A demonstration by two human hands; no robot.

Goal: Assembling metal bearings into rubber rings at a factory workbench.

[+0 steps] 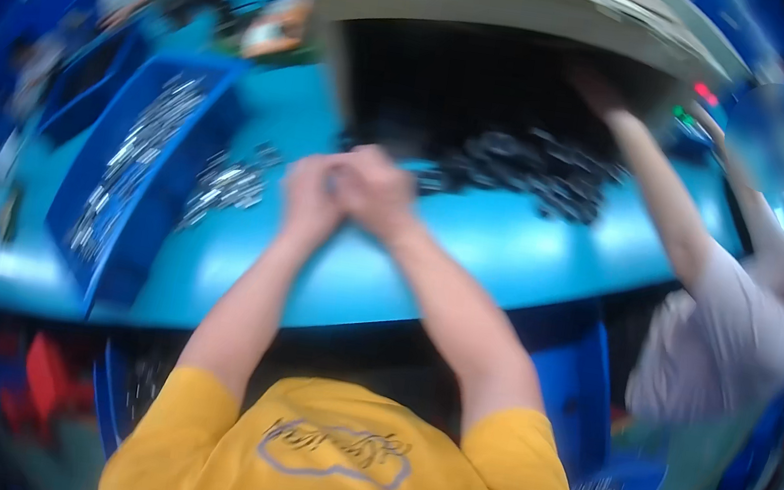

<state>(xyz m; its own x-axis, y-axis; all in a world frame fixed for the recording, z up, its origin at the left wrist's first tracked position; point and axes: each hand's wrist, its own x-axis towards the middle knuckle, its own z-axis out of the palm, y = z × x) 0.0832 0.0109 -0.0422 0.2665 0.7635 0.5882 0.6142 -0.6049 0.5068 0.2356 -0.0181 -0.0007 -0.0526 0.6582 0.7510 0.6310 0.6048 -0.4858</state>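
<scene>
My left hand (311, 196) and my right hand (376, 189) meet over the blue-green table (335, 292), in front of a machine's dark opening. The fingers of both are curled and pressed together. Whatever they hold is hidden by the hands and by motion blur. To their right lies a heap of dark, ring-like parts (548, 172), spilling from the opening onto the table. Left of my hands, a loose pile of small silver metal pieces (233, 181) rests beside a long blue bin (135, 254) filled with similar pieces.
The beige machine housing (506, 0) rises at the back. A co-worker in a pale shirt (730, 333) stands at right, one arm (670, 189) reaching toward the opening. Below the table are a blue bin (580, 402) and a red object (43, 372). Other people appear far left.
</scene>
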